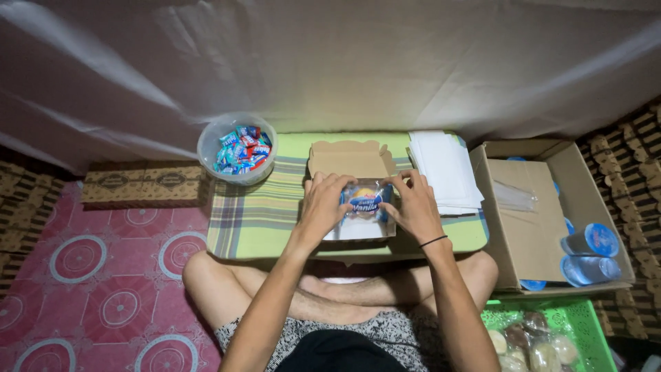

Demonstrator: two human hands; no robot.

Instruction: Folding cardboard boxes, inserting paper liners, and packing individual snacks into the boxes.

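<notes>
Both hands on one item: a wrapped bun [365, 201] in a clear packet with a blue label, sitting in the open box [358, 207] on the low table [261, 220]. Left hand [322, 207] grips the packet's left edge, fingers curled over it; right hand [413, 205] pinches the right edge, fingertips [394, 184] touching the wrapper (black band on that wrist). The packet is inside the box, between the two hands, box lid [350, 158] flipped up and back toward the wall. The box has a white inside and brown outside; it rests on the striped green cloth covering the table, roughly at its centre. A clear tub [236, 148] of small blue and red wrapped sweets stands at the table's far left corner, well apart from the hands. A stack of white sheets [446, 169] lies just right of the box, near the right hand. A big carton [544, 213] stands beside the table on the right, with sealed water cups [591, 251] in its near end and a clear plastic bag inside. A green basket [551, 337] of more wrapped buns sits below the carton. Flat brown boxes [141, 182] lie left of the table on the red patterned mat [89, 275]. The person sits cross-legged, knees under the table's edge.
</notes>
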